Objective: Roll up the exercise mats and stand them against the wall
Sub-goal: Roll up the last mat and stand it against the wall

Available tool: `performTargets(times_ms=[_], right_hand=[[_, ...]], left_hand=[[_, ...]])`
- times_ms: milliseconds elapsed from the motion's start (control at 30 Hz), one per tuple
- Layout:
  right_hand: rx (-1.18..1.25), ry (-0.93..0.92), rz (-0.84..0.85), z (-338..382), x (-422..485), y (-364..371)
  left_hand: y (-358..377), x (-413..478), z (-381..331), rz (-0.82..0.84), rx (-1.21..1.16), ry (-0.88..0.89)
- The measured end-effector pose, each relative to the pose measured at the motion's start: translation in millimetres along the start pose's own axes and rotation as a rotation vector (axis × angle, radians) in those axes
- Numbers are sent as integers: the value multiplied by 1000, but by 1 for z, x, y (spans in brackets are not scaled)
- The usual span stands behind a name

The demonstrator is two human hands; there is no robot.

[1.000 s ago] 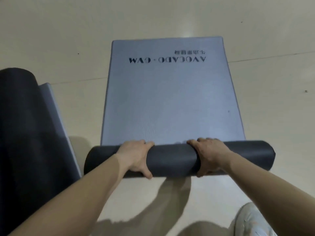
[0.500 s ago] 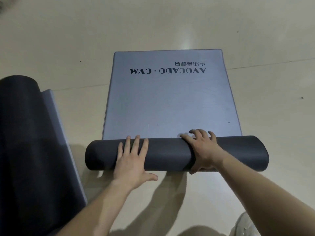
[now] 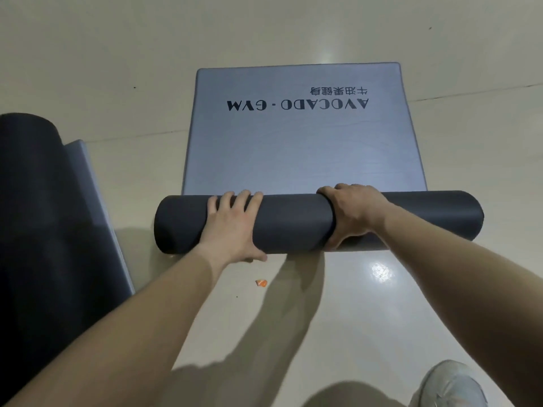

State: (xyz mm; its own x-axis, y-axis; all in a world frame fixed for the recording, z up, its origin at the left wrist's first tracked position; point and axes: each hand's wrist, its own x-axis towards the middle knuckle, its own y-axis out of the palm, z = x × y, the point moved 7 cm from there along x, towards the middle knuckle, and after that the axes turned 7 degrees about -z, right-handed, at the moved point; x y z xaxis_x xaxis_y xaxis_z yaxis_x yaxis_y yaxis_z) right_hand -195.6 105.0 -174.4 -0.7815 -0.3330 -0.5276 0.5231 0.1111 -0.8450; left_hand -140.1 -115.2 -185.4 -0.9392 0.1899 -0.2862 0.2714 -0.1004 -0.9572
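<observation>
A: Where is the exercise mat [image 3: 293, 221]?
B: On the floor [image 3: 117, 54], partly rolled. The left grip [image 3: 232, 227] lies flat on the roll, fingers straight; the right grip [image 3: 352, 212] curls around it.

mat [image 3: 296, 148]: grey, finely textured foam-like top, matt | its roll [image 3: 288, 221]: dark, smooth, matt | floor [image 3: 352, 304]: pale, glossy, mirrors light | shoe [image 3: 449, 383]: white, cloth-like

The location is a gym or fitness studio. The exercise mat [image 3: 302, 148] ahead of the right hand [image 3: 352, 212] carries printed lettering [image 3: 296, 104] reading "AVOCADO · GYM". A second mat [image 3: 35, 201] lies left of the left hand [image 3: 232, 227], on a smooth pale floor [image 3: 117, 69].
</observation>
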Motion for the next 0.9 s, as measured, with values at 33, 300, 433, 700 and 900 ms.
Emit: performTargets(times_ms=[33, 300, 433, 700, 900], right_hand=[[15, 7, 18, 1, 0, -3], [41, -38, 108, 26, -83, 45], [-121, 39, -218, 39, -144, 82], [26, 19, -73, 8, -61, 30], [-95, 46, -303, 3, -58, 32]], left_hand=[[-6, 5, -1, -5, 9, 7], [5, -74, -35, 185, 58, 125], [1, -70, -35, 241, 18, 134], [-14, -72, -5, 12, -228, -98], [-11, -19, 9, -13, -103, -15]])
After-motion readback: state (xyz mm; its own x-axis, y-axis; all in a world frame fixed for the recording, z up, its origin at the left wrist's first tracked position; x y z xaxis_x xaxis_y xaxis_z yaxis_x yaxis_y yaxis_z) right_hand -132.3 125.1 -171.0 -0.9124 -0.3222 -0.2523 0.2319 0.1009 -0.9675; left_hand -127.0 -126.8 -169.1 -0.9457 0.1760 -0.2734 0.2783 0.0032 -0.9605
